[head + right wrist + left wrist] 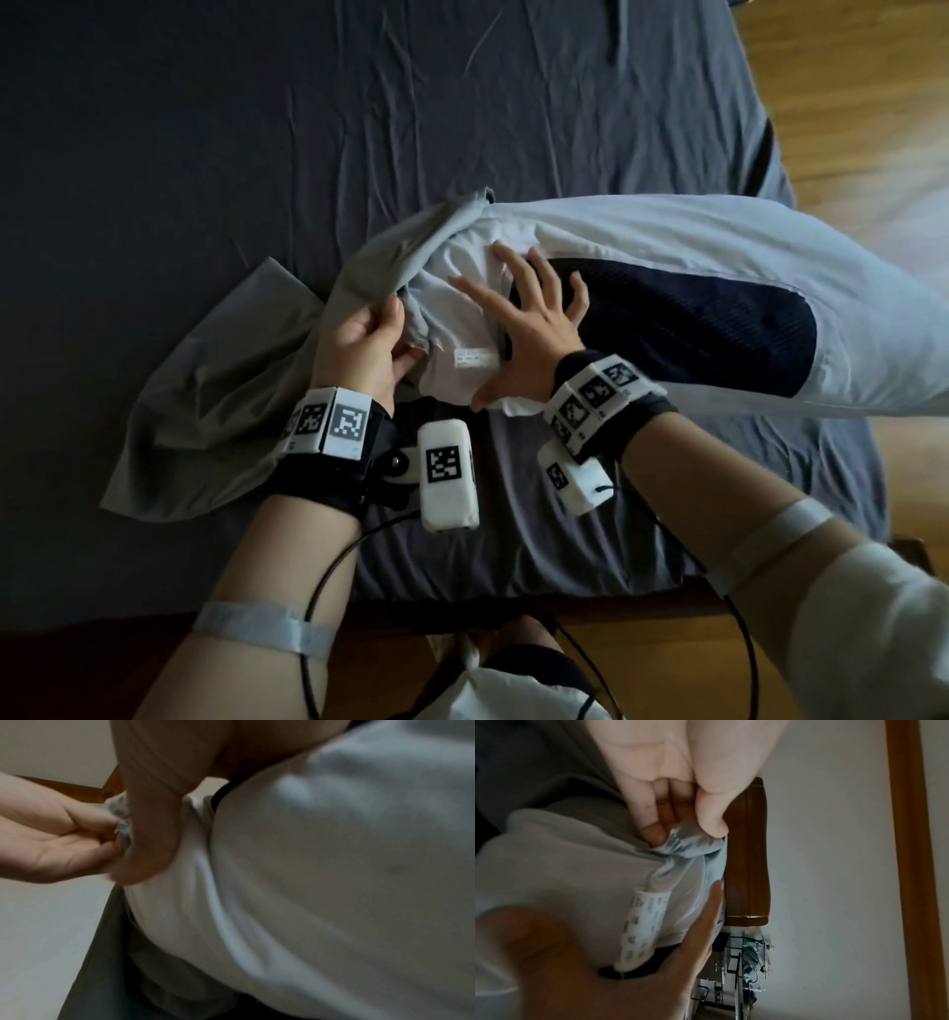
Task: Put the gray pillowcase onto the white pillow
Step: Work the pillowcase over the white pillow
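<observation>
The white pillow (pixel 719 246), with a dark navy mesh panel (pixel 683 329), lies across the bed toward the right. The gray pillowcase (pixel 221 380) is crumpled at its left end, its mouth draped over the pillow's corner. My left hand (pixel 369 334) pinches a bunched edge of the pillowcase (pixel 693 841) between thumb and fingers. My right hand (pixel 524 318) lies flat with spread fingers on the pillow's end, next to its care label (pixel 475 357). In the right wrist view the pillow (pixel 334 882) fills the frame and the left hand (pixel 64 841) shows beside it.
The bed has a wrinkled dark gray sheet (pixel 257 128). Its near wooden edge (pixel 513 611) runs close to my body. Wooden floor (pixel 862 103) lies to the right. A wooden headboard (pixel 746 852) and a cluttered shelf (pixel 746 959) stand by the wall.
</observation>
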